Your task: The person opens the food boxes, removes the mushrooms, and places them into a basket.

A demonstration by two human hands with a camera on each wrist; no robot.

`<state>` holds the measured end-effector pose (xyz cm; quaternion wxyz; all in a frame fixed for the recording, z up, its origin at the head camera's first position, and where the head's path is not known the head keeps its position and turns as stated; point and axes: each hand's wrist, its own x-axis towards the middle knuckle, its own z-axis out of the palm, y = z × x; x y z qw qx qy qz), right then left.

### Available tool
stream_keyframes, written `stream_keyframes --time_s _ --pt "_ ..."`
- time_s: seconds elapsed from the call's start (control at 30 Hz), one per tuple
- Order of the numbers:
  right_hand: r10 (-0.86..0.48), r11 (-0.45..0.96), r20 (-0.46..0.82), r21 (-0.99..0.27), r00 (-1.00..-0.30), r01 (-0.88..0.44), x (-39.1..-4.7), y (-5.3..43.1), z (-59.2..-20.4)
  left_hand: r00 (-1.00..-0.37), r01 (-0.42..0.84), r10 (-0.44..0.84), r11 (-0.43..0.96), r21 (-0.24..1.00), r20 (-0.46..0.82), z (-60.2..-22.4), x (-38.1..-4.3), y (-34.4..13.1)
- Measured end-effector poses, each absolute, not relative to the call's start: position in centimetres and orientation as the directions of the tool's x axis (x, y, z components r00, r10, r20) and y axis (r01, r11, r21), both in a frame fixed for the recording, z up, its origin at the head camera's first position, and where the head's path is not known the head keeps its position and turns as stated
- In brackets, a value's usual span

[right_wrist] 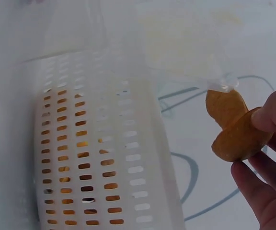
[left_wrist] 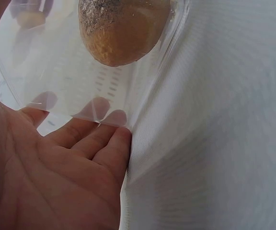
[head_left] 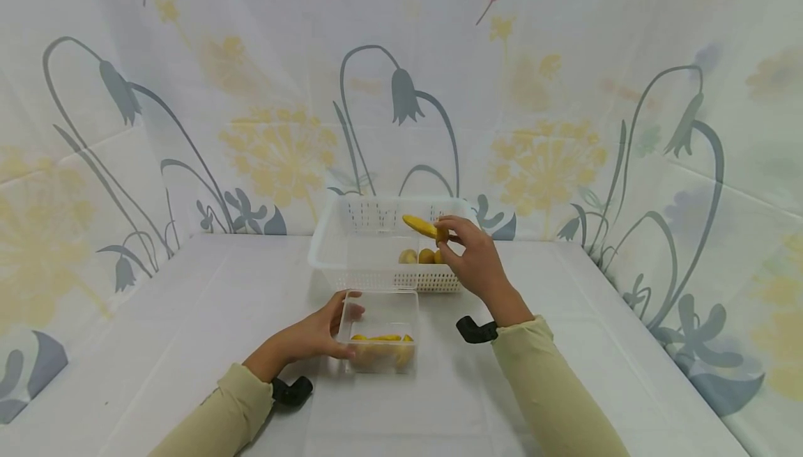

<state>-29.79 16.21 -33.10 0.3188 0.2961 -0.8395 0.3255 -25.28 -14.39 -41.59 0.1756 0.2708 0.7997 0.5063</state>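
My right hand (head_left: 467, 251) is raised over the right part of the white basket (head_left: 323, 234). Between thumb and fingertips it pinches two smooth, rounded yellow-brown pieces (right_wrist: 238, 136), one against the other; in the head view one of them shows as a long yellow piece (head_left: 419, 225). My left hand (head_left: 320, 328) grips the left side of a clear plastic box (head_left: 383, 307), thumb at the front and fingers at the back. Several similar pieces (head_left: 379, 352) lie in the box. In the left wrist view, one brown piece (left_wrist: 123, 33) with a rough grey patch shows through its wall.
The slotted basket stands just behind the box on a white-covered table (head_left: 207, 331). Several round yellow-brown pieces (head_left: 426, 256) lie inside it at the right, behind its front wall. A flower-printed cloth (head_left: 401, 39) hangs at the back and both sides.
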Motion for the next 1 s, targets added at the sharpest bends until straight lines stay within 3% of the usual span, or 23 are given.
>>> stream_keyframes --time_s 0.63,1.0 --pt "-0.298 0.655 0.576 -0.456 -0.761 -0.602 -30.6 14.7 -35.2 -0.784 0.261 0.620 0.331 0.907 0.000 -41.7 -25.5 -14.4" --pt "-0.304 0.661 0.525 -0.485 -0.795 -0.573 -30.6 14.2 -35.3 -0.790 0.254 0.613 0.340 0.906 -0.008 -41.6 -25.4 -14.5"
